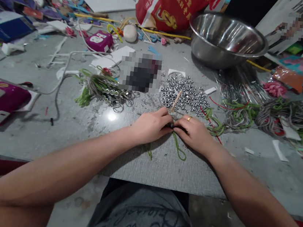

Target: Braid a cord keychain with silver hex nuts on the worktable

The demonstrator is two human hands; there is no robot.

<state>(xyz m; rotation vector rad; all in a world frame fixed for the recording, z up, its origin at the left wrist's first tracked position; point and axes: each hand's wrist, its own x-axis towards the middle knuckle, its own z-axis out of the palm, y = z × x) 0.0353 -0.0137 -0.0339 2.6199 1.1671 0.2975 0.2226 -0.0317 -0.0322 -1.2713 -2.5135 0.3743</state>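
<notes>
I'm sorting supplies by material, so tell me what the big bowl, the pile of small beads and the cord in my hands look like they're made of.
The big bowl looks like polished steel: mirror-like grey walls with bright reflections. The small beads seem metal or metal-plated, shiny silver with glints. The cord pinched between the left hand and right hand looks like matte green woven or waxed string; too thin to tell which.

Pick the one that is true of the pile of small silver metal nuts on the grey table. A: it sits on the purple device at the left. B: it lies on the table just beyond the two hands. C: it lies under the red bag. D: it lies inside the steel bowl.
B: the pile of small silver metal nuts lies loose on the grey table, just beyond the left hand and right hand, with the steel bowl farther back.
</notes>
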